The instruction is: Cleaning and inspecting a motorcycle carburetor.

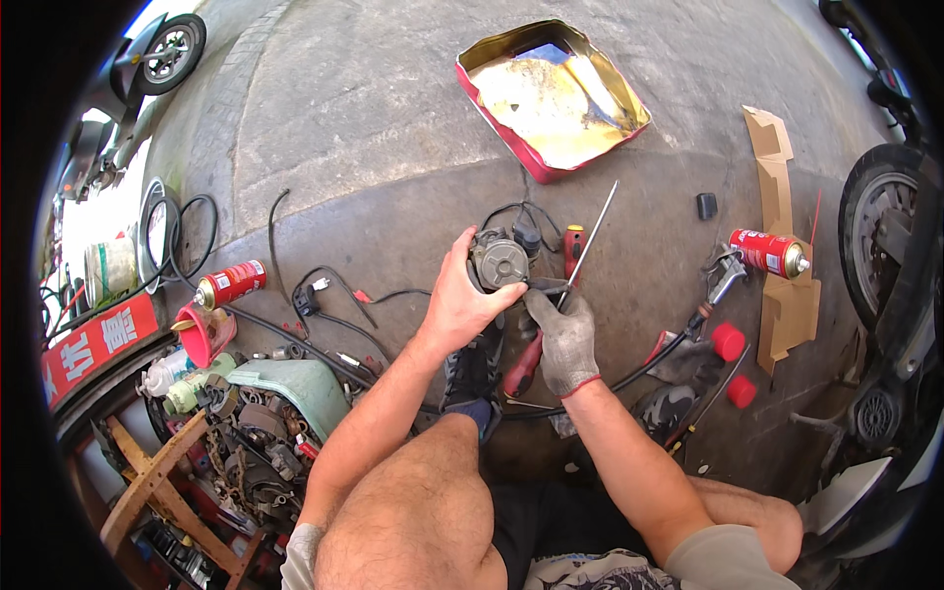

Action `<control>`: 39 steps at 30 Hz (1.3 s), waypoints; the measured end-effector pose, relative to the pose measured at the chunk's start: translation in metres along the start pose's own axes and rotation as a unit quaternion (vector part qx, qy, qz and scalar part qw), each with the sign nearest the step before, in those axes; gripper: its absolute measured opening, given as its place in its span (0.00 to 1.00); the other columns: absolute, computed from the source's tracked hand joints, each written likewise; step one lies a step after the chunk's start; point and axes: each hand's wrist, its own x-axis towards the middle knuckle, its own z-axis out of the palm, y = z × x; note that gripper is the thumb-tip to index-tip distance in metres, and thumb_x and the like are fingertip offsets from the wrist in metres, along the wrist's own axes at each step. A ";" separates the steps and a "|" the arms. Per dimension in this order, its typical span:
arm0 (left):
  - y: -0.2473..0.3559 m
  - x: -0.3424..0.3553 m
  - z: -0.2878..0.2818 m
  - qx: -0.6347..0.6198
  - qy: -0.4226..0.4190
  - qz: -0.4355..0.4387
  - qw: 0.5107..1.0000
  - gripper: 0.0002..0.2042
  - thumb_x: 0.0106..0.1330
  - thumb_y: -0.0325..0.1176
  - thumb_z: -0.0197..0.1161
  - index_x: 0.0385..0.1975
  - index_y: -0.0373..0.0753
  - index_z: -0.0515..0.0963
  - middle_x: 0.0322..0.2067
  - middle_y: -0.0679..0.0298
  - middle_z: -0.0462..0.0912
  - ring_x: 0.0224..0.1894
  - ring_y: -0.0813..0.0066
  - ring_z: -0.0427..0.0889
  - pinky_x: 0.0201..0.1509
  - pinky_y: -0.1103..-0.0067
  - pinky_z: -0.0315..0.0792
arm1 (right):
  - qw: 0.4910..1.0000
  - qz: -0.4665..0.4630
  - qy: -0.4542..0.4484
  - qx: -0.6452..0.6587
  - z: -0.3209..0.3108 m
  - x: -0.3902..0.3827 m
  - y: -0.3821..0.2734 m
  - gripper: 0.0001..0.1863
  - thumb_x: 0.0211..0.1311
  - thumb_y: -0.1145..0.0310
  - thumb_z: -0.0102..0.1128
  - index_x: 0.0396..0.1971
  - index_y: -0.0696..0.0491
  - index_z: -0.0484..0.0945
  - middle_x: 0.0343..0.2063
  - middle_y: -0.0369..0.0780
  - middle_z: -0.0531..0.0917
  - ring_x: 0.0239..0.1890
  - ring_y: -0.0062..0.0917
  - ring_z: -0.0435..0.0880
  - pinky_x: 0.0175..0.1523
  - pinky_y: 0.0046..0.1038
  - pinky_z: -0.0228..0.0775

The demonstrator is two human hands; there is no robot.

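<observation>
My bare left hand [457, 305] is closed round a round grey metal part [501, 261], resembling a carburetor. My right hand [562, 344], in a grey glove with a red cuff, is closed on a long screwdriver [600, 226], its shaft pointing up and right, and meets the metal part near my left thumb. A red handle [521, 368] shows below the glove. Another red-and-yellow handled tool [573, 246] lies beyond my hands, by a black cable. My shoe [462, 379] is under them.
A red-rimmed tray [533, 155] lies ahead. Spray cans [231, 283] [762, 251], cardboard [787, 324], red caps [728, 342], hoses and an air gun [723, 287] lie around. Clustered parts and a wooden frame [147, 472] are at left. A vehicle wheel [865, 246] stands close right.
</observation>
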 end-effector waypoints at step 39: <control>0.009 0.000 -0.009 0.048 -0.043 0.011 0.998 0.55 0.48 0.47 0.80 0.73 0.28 0.54 0.65 0.37 0.66 0.69 0.46 0.68 0.75 0.65 0.63 | 0.907 -0.170 0.061 -0.380 -0.016 0.030 0.006 0.10 0.60 0.71 0.67 0.38 0.61 0.82 0.26 0.39 0.85 0.22 0.22 0.84 0.30 0.28 0.77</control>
